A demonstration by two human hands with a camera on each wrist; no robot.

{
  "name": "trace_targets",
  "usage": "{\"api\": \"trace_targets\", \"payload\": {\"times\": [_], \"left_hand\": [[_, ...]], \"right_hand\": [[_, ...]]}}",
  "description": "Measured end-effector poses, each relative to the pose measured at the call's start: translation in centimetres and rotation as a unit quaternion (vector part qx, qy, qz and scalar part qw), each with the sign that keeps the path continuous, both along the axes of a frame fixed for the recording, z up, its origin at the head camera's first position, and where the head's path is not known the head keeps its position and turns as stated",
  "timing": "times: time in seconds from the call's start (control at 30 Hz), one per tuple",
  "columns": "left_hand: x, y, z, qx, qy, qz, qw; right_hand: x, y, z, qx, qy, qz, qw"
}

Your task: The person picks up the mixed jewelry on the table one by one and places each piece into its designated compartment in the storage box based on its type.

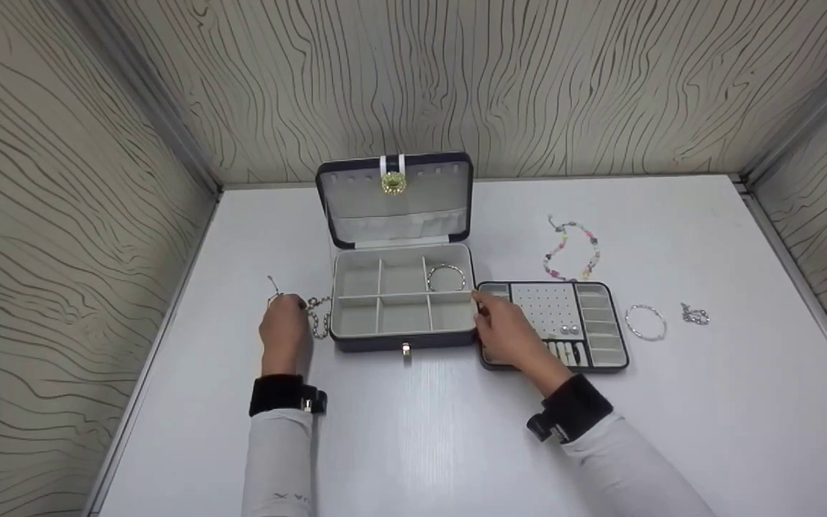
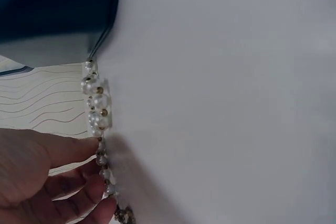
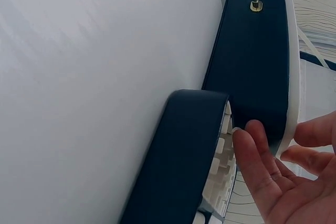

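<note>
An open dark blue jewelry box (image 1: 405,343) with pale compartments stands in the middle of the head view, its lid (image 1: 399,197) raised. A silvery bracelet (image 1: 447,267) lies in its back right compartment. My right hand (image 1: 510,334) grips the box's right rim, thumb over the edge and fingers along the outer wall (image 3: 257,72). Left of the box, my left hand (image 1: 284,327) pinches a pearl-bead strand (image 2: 97,103), thumb tip against the beads. Part of the strand lies on the table between hand and box.
Right of the box, beneath my right forearm, sits a lift-out tray (image 1: 606,366) holding earrings and several rings. Beyond it lie a colourful bead bracelet (image 1: 595,253), a clear bead bracelet (image 1: 646,337) and a small silvery chain piece (image 1: 695,314). Patterned walls (image 1: 428,86) enclose the white table (image 1: 413,431).
</note>
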State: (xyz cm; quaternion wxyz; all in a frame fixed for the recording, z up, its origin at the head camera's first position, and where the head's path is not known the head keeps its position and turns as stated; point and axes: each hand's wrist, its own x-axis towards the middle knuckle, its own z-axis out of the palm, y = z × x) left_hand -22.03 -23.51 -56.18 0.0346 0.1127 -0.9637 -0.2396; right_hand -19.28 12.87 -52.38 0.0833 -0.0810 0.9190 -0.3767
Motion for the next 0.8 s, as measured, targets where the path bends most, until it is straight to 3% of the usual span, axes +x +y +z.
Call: {"api": "trace_targets", "payload": {"times": [0.27,0.5,0.8], "left_hand": [[-0.3,0.1,0.4,-0.005,-0.033,0.004,0.9994],[-0.8,0.1,1.0,0.048,-0.076,0.023,0.9957],[-1.6,-0.2,1.4,0.046,-0.076,0.02,0.9958]], "right_hand": [[0.1,-0.1,0.1,0.003,-0.003,-0.003,1.0],[0.1,-0.1,0.1,0.0,-0.001,0.001,1.0],[0.2,0.0,0.1,0.005,-0.001,0.0,1.0]]}}
